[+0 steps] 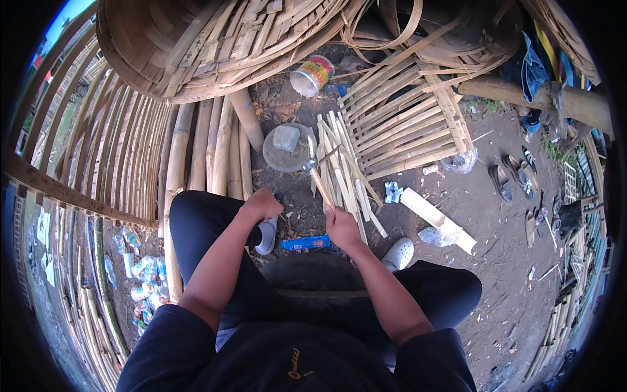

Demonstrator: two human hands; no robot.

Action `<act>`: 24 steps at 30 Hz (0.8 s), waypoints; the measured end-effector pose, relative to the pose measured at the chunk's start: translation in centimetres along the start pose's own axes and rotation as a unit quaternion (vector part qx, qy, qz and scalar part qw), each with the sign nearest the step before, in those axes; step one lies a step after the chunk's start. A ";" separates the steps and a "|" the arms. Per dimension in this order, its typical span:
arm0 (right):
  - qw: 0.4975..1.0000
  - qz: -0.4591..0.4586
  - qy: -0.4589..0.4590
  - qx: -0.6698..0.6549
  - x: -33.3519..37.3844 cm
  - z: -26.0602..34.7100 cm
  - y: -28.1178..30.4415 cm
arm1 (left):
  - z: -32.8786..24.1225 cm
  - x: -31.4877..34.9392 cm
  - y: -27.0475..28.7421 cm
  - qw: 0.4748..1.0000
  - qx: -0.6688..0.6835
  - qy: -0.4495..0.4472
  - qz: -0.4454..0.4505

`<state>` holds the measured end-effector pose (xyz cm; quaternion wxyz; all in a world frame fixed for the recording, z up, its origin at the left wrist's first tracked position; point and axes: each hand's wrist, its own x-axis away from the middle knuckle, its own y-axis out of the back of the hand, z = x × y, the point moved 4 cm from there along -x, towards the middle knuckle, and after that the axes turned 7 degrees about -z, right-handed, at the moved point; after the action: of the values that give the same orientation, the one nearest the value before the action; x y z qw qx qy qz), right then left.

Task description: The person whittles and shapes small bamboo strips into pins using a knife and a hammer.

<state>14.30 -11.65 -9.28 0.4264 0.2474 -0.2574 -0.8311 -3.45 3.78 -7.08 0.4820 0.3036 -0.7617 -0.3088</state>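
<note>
Hands first: the right hand (341, 227) grasps the wooden handle of a hammer-like tool (322, 187), its metal head pointing up and away from the body. Just beside it, the left hand (262, 205) sits near the left knee with its fingers curled; a thin dark piece (282, 193) runs from near that hand toward the tool's head, but whether the fingers grip it I cannot tell.

Pale split strips (346, 179) lie in a loose pile on the bare ground (483, 287), just beyond the right hand and next to a slatted panel (398, 124). Left of the pile, a grey block (286, 138) rests on a round base (271, 157). Farther off stands a red and yellow tub (312, 75), below large woven baskets (241, 49) — thick poles (199, 147) lie to the left.

Between the 2 pale shoes (400, 251) is a blue packet (305, 243). To the right lies a split trough-shaped length (418, 206) — a clear plastic bag (436, 236) touches it.
</note>
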 end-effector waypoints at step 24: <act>0.943 -0.135 0.141 -0.270 -3.1 9.7 8.2 | 1.1 -0.6 -0.7 0.994 0.105 0.040 -0.016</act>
<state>14.55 -11.10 3.73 0.3927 0.2702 0.0754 -0.8758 -4.17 3.96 -8.31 0.4723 0.3765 -0.7654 -0.2221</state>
